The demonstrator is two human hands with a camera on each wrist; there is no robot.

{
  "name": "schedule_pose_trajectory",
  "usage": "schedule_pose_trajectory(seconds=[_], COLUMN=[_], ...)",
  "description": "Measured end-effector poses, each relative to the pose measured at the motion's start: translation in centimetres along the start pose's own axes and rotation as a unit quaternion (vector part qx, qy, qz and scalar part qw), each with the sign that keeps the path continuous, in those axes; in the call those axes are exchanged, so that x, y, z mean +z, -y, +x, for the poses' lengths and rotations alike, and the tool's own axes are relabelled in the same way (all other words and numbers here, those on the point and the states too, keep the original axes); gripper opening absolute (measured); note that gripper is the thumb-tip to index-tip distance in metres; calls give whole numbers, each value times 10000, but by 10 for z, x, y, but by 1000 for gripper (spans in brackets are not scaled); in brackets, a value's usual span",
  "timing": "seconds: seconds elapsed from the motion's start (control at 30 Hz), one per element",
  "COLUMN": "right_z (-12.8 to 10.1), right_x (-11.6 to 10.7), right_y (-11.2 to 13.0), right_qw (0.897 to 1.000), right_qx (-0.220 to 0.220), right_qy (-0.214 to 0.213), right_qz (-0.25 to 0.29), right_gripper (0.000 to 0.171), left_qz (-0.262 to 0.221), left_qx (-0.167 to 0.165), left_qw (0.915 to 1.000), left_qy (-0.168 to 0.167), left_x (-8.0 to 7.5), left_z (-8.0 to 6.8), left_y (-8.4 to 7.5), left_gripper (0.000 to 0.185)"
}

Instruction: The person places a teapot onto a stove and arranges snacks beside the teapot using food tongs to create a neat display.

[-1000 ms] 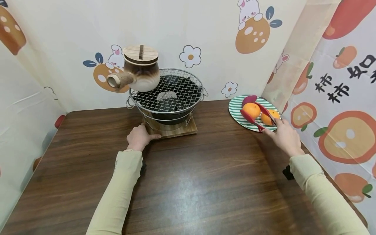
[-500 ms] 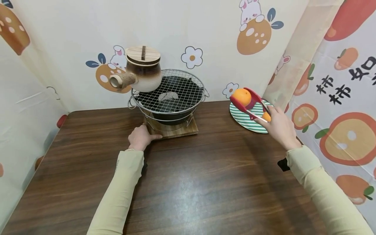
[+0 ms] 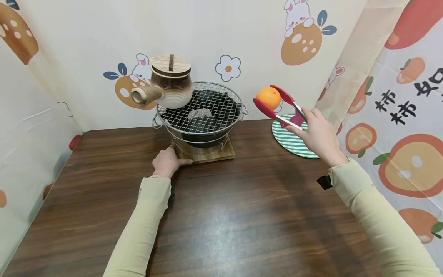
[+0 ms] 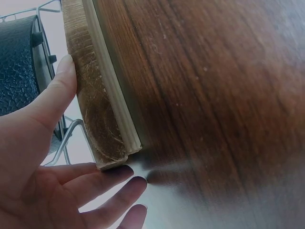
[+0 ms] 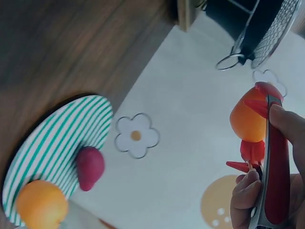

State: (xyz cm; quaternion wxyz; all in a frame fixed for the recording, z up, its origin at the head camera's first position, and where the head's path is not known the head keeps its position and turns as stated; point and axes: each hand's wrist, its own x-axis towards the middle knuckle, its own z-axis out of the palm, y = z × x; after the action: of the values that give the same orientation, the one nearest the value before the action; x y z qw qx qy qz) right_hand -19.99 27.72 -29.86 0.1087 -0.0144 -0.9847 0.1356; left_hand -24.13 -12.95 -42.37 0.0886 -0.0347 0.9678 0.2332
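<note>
In the head view my right hand [image 3: 320, 134] grips red-tipped tongs [image 3: 292, 120], which clasp an orange [image 3: 269, 97] in the air, left of and above the striped plate [image 3: 290, 142]. The right wrist view shows the thumb along the metal arm of the tongs, with the orange between the red tips. A second orange [image 5: 42, 205] and a purple-red, pear-shaped piece [image 5: 89, 168] lie on the plate. My left hand [image 3: 167, 161] holds the near left corner of the wooden board [image 3: 211, 155] under the grill, thumb along its front edge, fingers at its side.
A round black grill [image 3: 204, 136] with a wire mesh [image 3: 221, 107] stands on the board. On the mesh's left sits a lidded clay pot [image 3: 174, 90], its side handle [image 3: 147, 94] pointing left. Patterned cloth walls [image 3: 252, 42] enclose the back and sides of the wooden table [image 3: 221, 215].
My right hand has lifted the orange off the plate with the tongs and moved it up and left toward the grill. My left hand stays at the board's corner.
</note>
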Motion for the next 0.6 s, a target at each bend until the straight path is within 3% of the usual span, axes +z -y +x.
schedule_pose_trajectory(seconds=[0.27,0.6], right_z=[8,19], right_x=[-5,-7], right_y=[21,44], right_qw=[9995,9990], right_qx=[-259,-427], right_qy=[-139,1], right_qz=[79,125], right_gripper=[76,80], left_qz=[8,16], left_qx=[-36,-31], left_qw=[10000,10000], left_qy=[3,15], left_x=[-1,-3], left_z=[-1,-3], left_y=[-2,-4], left_gripper=[80,80])
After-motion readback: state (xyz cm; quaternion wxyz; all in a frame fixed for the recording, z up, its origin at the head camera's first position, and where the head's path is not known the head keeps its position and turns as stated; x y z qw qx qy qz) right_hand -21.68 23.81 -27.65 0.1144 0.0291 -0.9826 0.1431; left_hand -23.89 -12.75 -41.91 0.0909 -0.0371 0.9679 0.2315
